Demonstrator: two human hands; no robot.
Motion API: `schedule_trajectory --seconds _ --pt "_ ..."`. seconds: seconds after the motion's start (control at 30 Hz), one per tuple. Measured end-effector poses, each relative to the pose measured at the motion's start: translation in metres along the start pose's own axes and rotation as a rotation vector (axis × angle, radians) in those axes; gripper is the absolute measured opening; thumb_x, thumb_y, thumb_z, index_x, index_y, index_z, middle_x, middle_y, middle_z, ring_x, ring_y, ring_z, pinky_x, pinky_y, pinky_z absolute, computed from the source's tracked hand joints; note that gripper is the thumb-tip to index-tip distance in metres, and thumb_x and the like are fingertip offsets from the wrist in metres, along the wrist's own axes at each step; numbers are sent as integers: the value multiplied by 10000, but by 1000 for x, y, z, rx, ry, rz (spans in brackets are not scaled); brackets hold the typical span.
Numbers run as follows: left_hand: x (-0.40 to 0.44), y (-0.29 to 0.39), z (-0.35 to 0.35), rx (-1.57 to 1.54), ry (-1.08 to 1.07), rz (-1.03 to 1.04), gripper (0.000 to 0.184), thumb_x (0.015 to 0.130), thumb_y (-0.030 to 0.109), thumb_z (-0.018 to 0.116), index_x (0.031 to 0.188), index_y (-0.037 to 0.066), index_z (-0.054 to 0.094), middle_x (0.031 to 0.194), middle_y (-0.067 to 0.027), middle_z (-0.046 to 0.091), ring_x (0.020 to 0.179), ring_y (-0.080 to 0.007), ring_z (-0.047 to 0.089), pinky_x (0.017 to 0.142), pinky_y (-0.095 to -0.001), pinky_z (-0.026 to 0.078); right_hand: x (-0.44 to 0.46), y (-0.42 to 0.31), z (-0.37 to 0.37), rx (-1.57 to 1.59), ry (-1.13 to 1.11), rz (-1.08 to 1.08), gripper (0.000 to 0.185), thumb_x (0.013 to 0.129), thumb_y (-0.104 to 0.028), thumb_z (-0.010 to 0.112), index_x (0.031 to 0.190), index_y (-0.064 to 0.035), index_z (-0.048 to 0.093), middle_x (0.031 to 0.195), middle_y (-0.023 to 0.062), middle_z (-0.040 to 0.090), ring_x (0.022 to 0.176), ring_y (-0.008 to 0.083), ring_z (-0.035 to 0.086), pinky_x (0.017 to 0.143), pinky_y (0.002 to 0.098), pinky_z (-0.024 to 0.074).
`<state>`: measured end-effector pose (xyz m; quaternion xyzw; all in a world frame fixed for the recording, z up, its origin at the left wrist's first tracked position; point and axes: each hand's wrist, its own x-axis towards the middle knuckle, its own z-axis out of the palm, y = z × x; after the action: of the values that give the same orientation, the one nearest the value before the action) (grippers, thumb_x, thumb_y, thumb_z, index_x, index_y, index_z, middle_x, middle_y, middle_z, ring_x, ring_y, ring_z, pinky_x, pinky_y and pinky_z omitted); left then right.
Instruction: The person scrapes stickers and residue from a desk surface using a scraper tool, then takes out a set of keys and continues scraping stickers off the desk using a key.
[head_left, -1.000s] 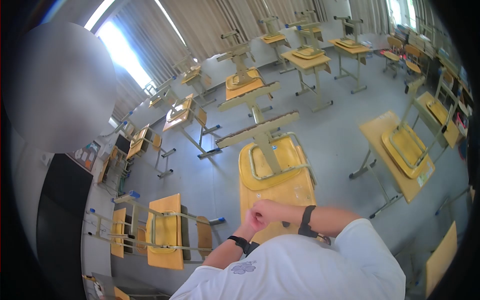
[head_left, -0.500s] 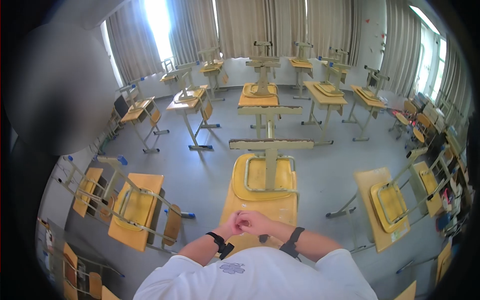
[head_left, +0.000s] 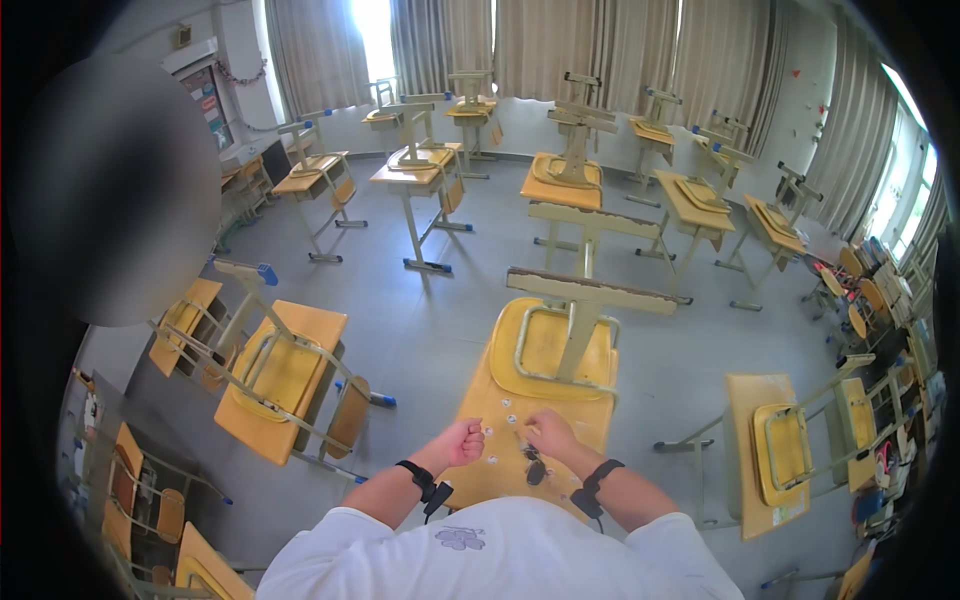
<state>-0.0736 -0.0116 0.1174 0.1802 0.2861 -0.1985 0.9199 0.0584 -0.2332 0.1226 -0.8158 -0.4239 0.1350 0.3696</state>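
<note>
My left hand [head_left: 462, 443] is curled into a fist just over the left edge of a yellow desk [head_left: 580, 425]; whatever it may hold is hidden. Across from it, my right hand [head_left: 550, 434] has its fingers bent together above the desktop, and I cannot make out anything in them. Several small round whitish pieces [head_left: 510, 418] lie scattered on the wood between the hands. Below my right hand rests a small dark oval object [head_left: 536, 472], its kind unclear. Both wrists wear black straps.
An upturned chair [head_left: 545, 345] sits on the far part of this desk, its foot bars pointing toward the room. More desks with upturned chairs stand left [head_left: 285, 385], right [head_left: 765, 450] and ahead. Clutter [head_left: 890, 290] lines the right wall; curtains [head_left: 545, 50] hang at the back.
My hands were together over the desk and have parted, left and right. The small round pieces between them now show. The view has turned slightly left.
</note>
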Motion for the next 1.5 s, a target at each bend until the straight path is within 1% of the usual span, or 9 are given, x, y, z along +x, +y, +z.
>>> schedule_trajectory --seconds 0.1,0.17,0.27,0.83,0.93,1.03,1.27,1.33,1.5 --pt "-15 -1 -16 57 71 5 402 1012 320 438 642 195 340 524 70 233 410 -84 238 364 -231 179 -13 15 9 -365 25 26 275 794 -239 667 999 -57 688 973 160 677 912 331 646 812 412 528" --pt "-23 -4 -21 82 152 7 374 1011 313 445 668 194 353 547 67 258 432 -78 264 372 -224 190 -15 4 3 -432 -432 297 416 771 -337 703 1088 -82 617 1067 161 598 1033 335 588 856 419 505" --pt "-34 -6 -21 122 208 15 354 1011 319 443 690 192 367 561 68 273 447 -73 277 376 -220 193 -19 14 11 -504 -468 236 365 780 -315 697 1046 -79 613 1057 152 606 1025 333 592 865 412 501" --pt "-32 -6 -46 45 245 46 395 1009 307 414 639 195 334 537 68 264 428 -76 240 380 -230 192 -44 36 11 -22 -154 148 250 911 -262 552 910 -74 715 786 134 693 707 273 678 649 367 527" --pt "-28 -3 -54 58 254 33 400 1007 309 417 634 196 331 535 71 258 425 -77 236 381 -231 192 -52 22 -6 163 -176 415 273 922 -261 536 905 -53 711 793 151 684 715 262 676 640 347 519" --pt "-25 -6 -54 110 284 51 399 1005 315 420 634 196 336 530 74 253 422 -77 234 381 -227 188 -59 32 -5 106 86 229 296 939 -252 511 927 -25 700 768 122 680 682 203 659 622 317 501" --pt "-20 -4 -55 273 273 17 360 1001 318 412 669 180 381 531 63 289 409 -80 245 369 -231 179 -62 51 -14 1062 372 593 182 904 -170 514 916 -37 638 849 66 648 800 170 611 755 328 491" --pt "-19 -2 -53 255 251 13 351 996 312 413 674 174 387 536 56 303 408 -83 248 367 -234 177 -65 48 -21 1463 357 752 148 894 -186 504 844 -87 602 749 39 598 666 156 562 597 288 450" --pt "-18 -1 -40 226 270 55 322 976 291 422 684 158 403 554 31 339 412 -94 262 371 -242 181 -79 53 -29 1536 260 941 186 914 -281 512 816 -131 562 736 9 555 716 176 563 725 396 485"
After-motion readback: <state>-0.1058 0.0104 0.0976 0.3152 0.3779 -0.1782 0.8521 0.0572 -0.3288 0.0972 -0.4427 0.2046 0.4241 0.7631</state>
